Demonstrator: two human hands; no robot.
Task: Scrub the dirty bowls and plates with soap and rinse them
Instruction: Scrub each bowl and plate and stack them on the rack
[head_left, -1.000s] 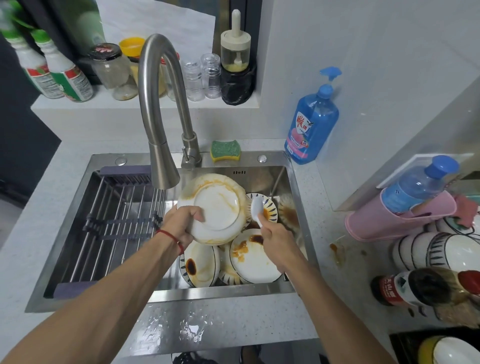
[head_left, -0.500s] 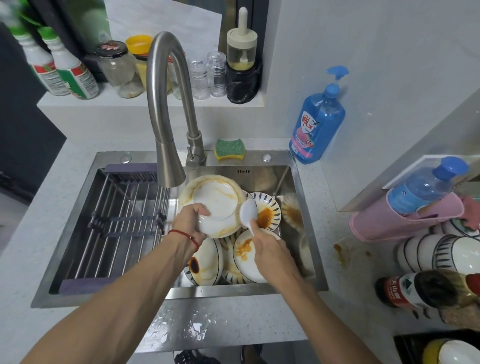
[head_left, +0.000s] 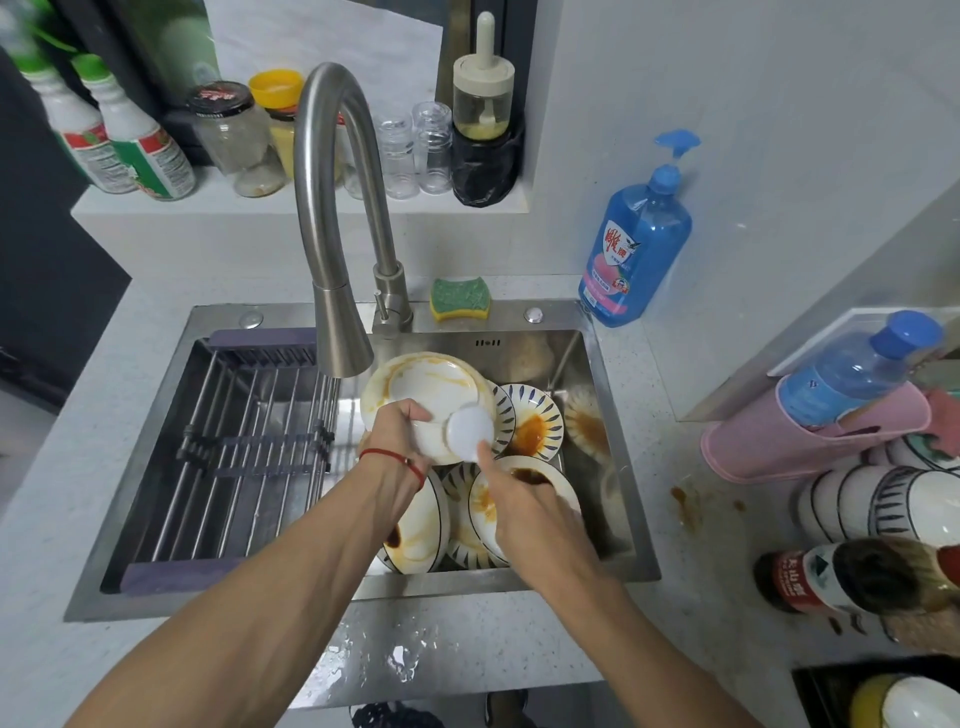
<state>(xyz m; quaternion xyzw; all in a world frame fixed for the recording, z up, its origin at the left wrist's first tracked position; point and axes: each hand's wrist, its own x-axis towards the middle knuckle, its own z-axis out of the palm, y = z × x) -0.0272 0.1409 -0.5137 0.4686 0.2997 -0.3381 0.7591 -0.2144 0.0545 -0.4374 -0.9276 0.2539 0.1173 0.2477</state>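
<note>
My left hand (head_left: 397, 434) grips the near edge of a white plate (head_left: 428, 387) smeared with orange sauce, tilted up over the sink (head_left: 618, 447) beside the tap's spout. My right hand (head_left: 524, 506) holds a round white scrubber (head_left: 469, 432) pressed against the plate's lower right part. Beneath lie several dirty dishes: a blue-striped bowl with an orange stain (head_left: 535, 423), a white plate with brown sauce (head_left: 540, 483) and a stained bowl (head_left: 418, 530).
The tap (head_left: 332, 234) arches over the sink's middle. A metal drying rack (head_left: 239, 447) fills the sink's left half. A green sponge (head_left: 460, 299) and a blue soap bottle (head_left: 636, 244) stand behind the sink. Stacked bowls (head_left: 893, 499), bottles and a sauce spill (head_left: 685, 506) lie right.
The scrubber has moved left from over the striped bowl onto the plate's lower right part. My left hand has lowered the plate slightly and tilted it flatter.
</note>
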